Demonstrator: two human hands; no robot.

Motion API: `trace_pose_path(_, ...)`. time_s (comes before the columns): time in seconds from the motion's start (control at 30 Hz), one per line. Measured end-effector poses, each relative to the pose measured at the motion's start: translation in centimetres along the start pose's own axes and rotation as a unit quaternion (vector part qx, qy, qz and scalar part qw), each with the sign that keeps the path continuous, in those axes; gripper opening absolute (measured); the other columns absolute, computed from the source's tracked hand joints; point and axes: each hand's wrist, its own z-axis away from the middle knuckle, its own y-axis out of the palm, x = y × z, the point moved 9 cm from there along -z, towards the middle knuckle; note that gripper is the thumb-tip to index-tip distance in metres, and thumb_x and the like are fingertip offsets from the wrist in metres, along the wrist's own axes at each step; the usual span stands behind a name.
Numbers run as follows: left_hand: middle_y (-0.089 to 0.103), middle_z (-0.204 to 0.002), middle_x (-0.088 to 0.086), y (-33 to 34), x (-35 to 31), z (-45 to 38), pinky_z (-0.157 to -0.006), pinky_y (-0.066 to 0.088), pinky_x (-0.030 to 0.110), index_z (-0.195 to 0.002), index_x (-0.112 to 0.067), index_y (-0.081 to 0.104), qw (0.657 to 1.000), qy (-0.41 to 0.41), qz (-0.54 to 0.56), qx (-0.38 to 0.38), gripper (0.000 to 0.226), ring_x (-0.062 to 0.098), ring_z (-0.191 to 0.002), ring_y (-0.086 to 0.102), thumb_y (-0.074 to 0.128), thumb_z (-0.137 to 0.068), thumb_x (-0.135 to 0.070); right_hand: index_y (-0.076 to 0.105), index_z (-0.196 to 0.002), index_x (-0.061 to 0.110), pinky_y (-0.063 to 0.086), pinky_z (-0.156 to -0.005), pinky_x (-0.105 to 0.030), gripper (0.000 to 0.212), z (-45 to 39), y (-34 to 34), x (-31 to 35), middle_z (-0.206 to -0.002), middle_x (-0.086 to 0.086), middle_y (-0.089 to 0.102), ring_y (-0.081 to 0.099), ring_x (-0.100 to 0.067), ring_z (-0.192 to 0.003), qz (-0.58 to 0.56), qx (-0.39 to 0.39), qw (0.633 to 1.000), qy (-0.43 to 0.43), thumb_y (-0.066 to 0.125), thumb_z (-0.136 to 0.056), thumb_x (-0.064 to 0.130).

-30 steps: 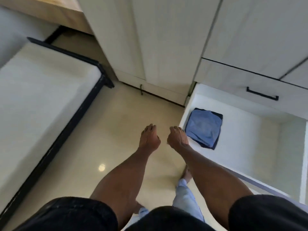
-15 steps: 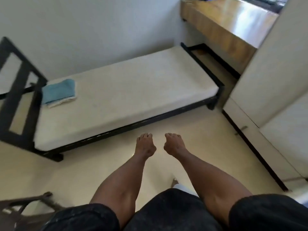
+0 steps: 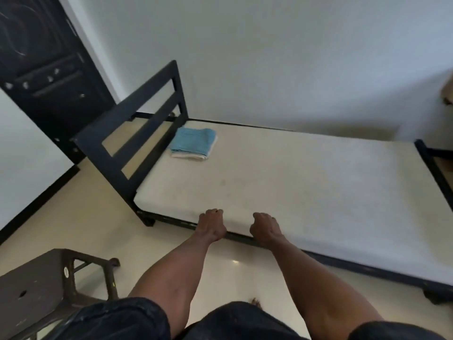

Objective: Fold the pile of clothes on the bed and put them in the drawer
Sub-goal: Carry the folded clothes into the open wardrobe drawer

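Note:
A folded light-blue garment [image 3: 193, 143] with a white layer under it lies on the bare cream mattress [image 3: 306, 182], near the black headboard [image 3: 137, 133]. My left hand [image 3: 212, 225] and my right hand [image 3: 264, 229] hang in front of the mattress's near edge, fingers loosely curled, holding nothing. Both hands are well short of the garment, which lies beyond them and to the left. The drawer is out of view.
The black bed frame rail [image 3: 343, 266] runs along the near side of the mattress. A dark brown plastic chair [image 3: 49, 290] stands at the lower left. A black door [image 3: 44, 65] is at the upper left. Glossy cream floor [image 3: 98, 217] lies between chair and bed.
The view has swung left from the open drawer with its folded blue clothes to the bed. The bed is now closer, and both empty hands stayed out in front.

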Motion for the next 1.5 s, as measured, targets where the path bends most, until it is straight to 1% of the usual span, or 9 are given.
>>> trace_pose_path(0.23, 0.044, -0.145, 0.01, -6.3, 5.9, -10.3, -0.11, 0.03, 0.038, -0.141, -0.006, 0.043, 0.994, -0.09, 0.06, -0.019, 0.051, 0.028, -0.135, 0.039, 0.048, -0.09, -0.013, 0.032, -0.066, 0.017, 0.035, -0.068, -0.029, 0.023, -13.6, -4.5, 3.1, -0.1, -0.015, 0.063, 0.052, -0.032, -0.082, -0.026, 0.016, 0.999, -0.014, 0.045, -0.081, 0.005)
trace_pose_path(0.43, 0.043, -0.146, 0.01, -9.4, 10.7, -19.8, -0.11, 0.03, 0.038, -0.141, -0.007, 0.042, 0.987, -0.123, 0.101, -0.015, 0.05, 0.029, -0.135, 0.038, 0.048, -0.091, -0.014, 0.028, -0.065, 0.018, 0.035, -0.068, -0.029, 0.026, -24.3, -5.8, 5.8, -0.088, -0.009, 0.055, 0.044, -0.029, -0.077, -0.023, 0.032, 0.999, -0.003, 0.044, -0.08, 0.004)
trace_pose_path(0.6, 0.045, -0.143, 0.009, -12.0, 16.6, -30.8, -0.108, 0.032, 0.038, -0.139, -0.008, 0.043, 0.982, -0.138, 0.131, -0.022, 0.047, 0.028, -0.134, 0.038, 0.048, -0.093, -0.015, 0.046, -0.077, 0.016, 0.043, -0.075, -0.031, 0.01, -35.5, -5.6, 8.5, -0.105, -0.011, 0.065, 0.058, -0.033, -0.091, -0.036, 0.055, 0.997, 0.038, 0.045, -0.08, 0.006)
trace_pose_path(0.73, 0.04, -0.148, 0.011, -12.7, 22.6, -40.2, -0.11, 0.029, 0.037, -0.141, -0.006, 0.041, 0.983, -0.129, 0.129, 0.003, 0.046, 0.028, -0.139, 0.034, 0.048, -0.099, -0.024, 0.06, -0.121, 0.007, 0.047, -0.089, -0.032, 0.037, -44.9, -4.2, 11.2, -0.124, -0.011, 0.064, 0.06, -0.032, -0.113, -0.081, 0.073, 0.989, 0.101, 0.05, -0.086, 0.011)
trace_pose_path(0.9, 0.036, -0.152, 0.014, -11.8, 30.7, -53.7, -0.112, 0.027, 0.037, -0.145, -0.005, 0.037, 0.985, -0.115, 0.127, 0.036, 0.051, 0.028, -0.142, 0.031, 0.045, -0.102, -0.031, 0.062, -0.104, 0.005, 0.044, -0.085, -0.03, 0.024, -58.9, 0.0, 14.9, -0.114, -0.012, 0.064, 0.058, -0.034, -0.112, -0.155, 0.1, 0.969, 0.167, 0.061, -0.088, 0.024)
trace_pose_path(1.07, 0.026, -0.159, 0.018, -10.5, 37.7, -68.5, -0.119, 0.021, 0.043, -0.151, -0.006, 0.031, 0.992, -0.07, 0.106, -0.002, 0.057, 0.033, -0.147, 0.022, 0.042, -0.103, -0.036, 0.04, -0.071, 0.017, 0.03, -0.058, -0.03, 0.043, -72.8, 5.2, 16.9, -0.078, 0.001, 0.046, 0.042, -0.015, -0.068, -0.313, 0.101, 0.916, 0.229, 0.071, -0.085, 0.045)
trace_pose_path(1.23, -0.009, -0.164, 0.014, -6.3, 42.8, -81.5, -0.12, -0.007, 0.05, -0.158, -0.018, 0.003, 0.999, -0.045, 0.03, -0.001, 0.073, 0.032, -0.151, -0.012, 0.028, -0.101, -0.057, 0.058, -0.108, 0.005, 0.036, -0.058, -0.025, 0.076, -84.9, 13.3, 17.5, -0.103, -0.002, 0.06, 0.053, -0.014, -0.083, -0.444, 0.114, 0.853, 0.25, 0.075, -0.07, 0.068)
trace_pose_path(1.37, -0.026, -0.161, 0.008, -1.1, 45.1, -87.0, -0.113, -0.019, 0.056, -0.156, -0.033, -0.007, 0.993, -0.05, 0.033, 0.101, 0.097, 0.033, -0.147, -0.027, 0.04, -0.085, -0.079, 0.068, -0.113, 0.007, 0.049, -0.053, -0.017, 0.052, -90.0, 16.8, 18.6, -0.101, -0.003, 0.075, 0.07, -0.009, -0.074, -0.557, 0.119, 0.784, 0.248, 0.08, -0.078, 0.044)
trace_pose_path(1.5, -0.03, -0.16, 0.006, 2.3, 45.8, -88.9, -0.113, -0.02, 0.058, -0.155, -0.038, -0.008, 0.987, -0.05, 0.04, 0.147, 0.101, 0.031, -0.145, -0.031, 0.042, -0.08, -0.083, 0.067, -0.111, 0.011, 0.06, -0.063, -0.032, 0.04, -92.5, 18.8, 20.9, -0.098, -0.007, 0.076, 0.075, -0.024, -0.082, -0.634, 0.13, 0.727, 0.231, 0.083, -0.076, 0.021)
